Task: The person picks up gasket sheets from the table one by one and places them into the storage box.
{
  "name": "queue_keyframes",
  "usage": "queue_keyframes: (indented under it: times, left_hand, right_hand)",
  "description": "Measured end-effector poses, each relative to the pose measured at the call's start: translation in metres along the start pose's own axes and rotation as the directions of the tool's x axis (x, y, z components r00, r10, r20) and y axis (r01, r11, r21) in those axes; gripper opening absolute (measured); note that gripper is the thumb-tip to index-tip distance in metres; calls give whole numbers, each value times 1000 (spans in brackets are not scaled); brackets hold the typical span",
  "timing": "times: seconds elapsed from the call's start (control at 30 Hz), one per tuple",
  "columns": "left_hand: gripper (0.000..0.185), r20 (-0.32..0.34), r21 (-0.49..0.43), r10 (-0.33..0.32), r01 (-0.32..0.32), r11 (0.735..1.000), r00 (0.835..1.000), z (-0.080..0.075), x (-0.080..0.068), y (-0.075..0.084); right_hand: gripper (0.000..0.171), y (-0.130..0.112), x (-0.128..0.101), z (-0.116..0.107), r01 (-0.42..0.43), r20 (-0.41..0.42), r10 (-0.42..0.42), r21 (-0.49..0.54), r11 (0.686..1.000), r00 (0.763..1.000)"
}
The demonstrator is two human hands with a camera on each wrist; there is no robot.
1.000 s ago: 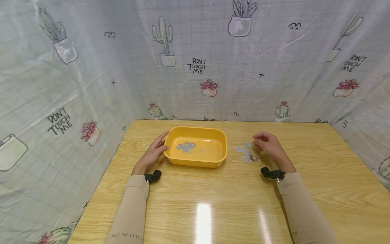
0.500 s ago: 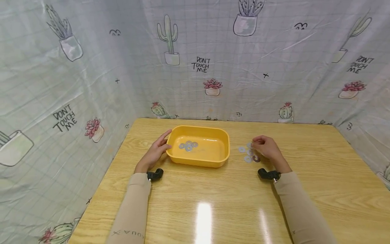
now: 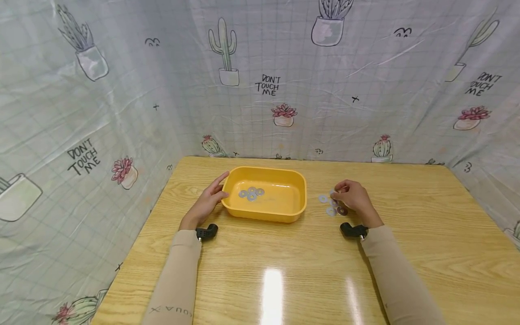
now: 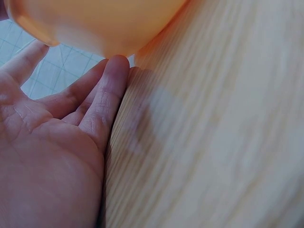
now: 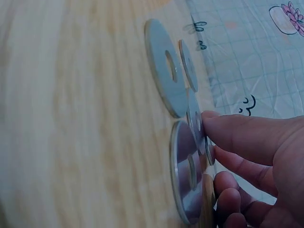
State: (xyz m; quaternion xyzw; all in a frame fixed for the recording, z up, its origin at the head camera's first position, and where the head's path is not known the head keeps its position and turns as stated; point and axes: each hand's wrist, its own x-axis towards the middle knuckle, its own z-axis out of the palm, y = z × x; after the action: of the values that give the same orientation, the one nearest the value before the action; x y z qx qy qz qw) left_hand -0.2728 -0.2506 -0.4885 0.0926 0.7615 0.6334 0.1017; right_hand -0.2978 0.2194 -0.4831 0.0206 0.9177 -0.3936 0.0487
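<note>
Washers [image 3: 331,205] are lying centre-right, beside the yellow tray [image 3: 298,208]. Your right hand [image 3: 352,200] is pinching one, fingers curled; your left hand [image 3: 207,202] is resting flat, bracing the tray. Pickup step; next needs lift and carry left.

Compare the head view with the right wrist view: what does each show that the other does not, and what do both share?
Only the head view shows the yellow plastic tray with flat metal washers in the tray, the left hand resting open against the tray's side, and the cactus-print curtain.

Only the right wrist view shows, close up, the fingertips touching one washer's edge, though blurred.

Both show the right hand, the loose metal washers on the table and the wooden table.
</note>
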Motion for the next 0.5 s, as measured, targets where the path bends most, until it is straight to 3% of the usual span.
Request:
queue_keyframes:
  times: [0.17,0.5]
  left_hand:
    - [67,3,-2,3,-3,1000,1000,0,1,-1]
    - [67,11,-7,15,-15,1000,1000,0,1,-1]
  right_hand:
    - [30,-2,0,0,8,-27,-9,-35,999,1000]
    - [30,-7,1,2,-14,5,14,-76,997,1000]
